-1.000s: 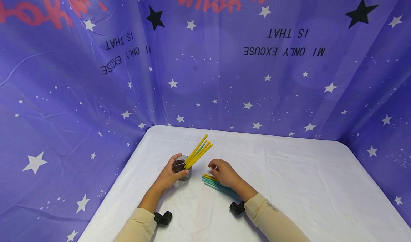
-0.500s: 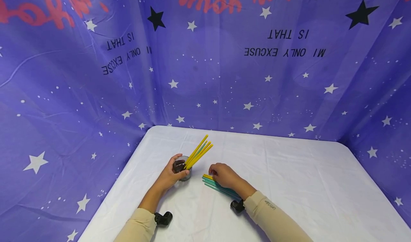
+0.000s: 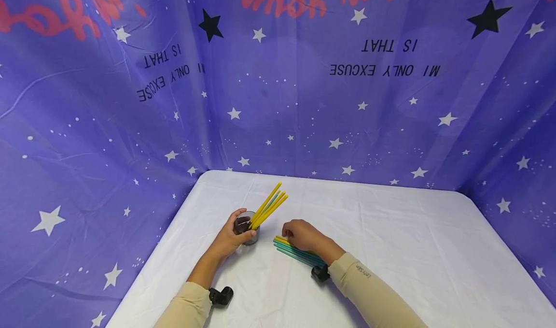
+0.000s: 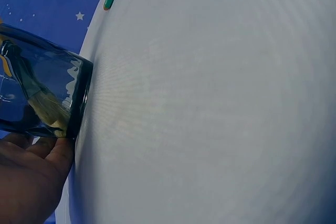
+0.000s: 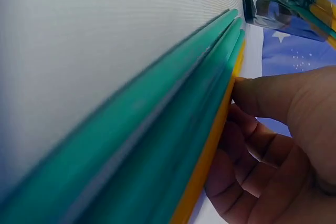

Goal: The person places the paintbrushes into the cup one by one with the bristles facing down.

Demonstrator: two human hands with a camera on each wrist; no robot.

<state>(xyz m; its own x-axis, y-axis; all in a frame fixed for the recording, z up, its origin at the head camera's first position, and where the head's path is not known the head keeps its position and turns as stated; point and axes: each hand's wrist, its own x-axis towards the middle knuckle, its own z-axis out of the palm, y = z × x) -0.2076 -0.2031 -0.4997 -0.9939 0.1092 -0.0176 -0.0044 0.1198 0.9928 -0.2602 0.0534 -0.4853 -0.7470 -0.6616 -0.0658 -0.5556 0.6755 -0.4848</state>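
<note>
My left hand (image 3: 232, 238) grips a clear glass cup (image 4: 44, 77), fingers on one side and thumb near the front of the rim. Several paintbrushes (image 3: 267, 213) lean rightward in the cup, mostly yellow handles with a teal one; pale bristles (image 4: 51, 109) show at its bottom in the left wrist view. Right of the cup, my right hand (image 3: 306, 236) is at a row of paintbrushes lying on the table. Its thumb and curled fingers pinch a yellow paintbrush (image 5: 210, 142) at the row's edge. Teal paintbrushes (image 5: 173, 93) lie alongside; the hand and forearm hide parts of the row.
A white cloth covers the table (image 3: 391, 241). Purple star-printed curtains (image 3: 295, 101) stand behind it and at both sides. Each wrist wears a black camera, one by the left sleeve (image 3: 184, 304) and one by the right sleeve (image 3: 369, 289).
My right hand has come down from just above the row onto the yellow paintbrush, its fingers closing. The left hand and the glass cup stay in place.
</note>
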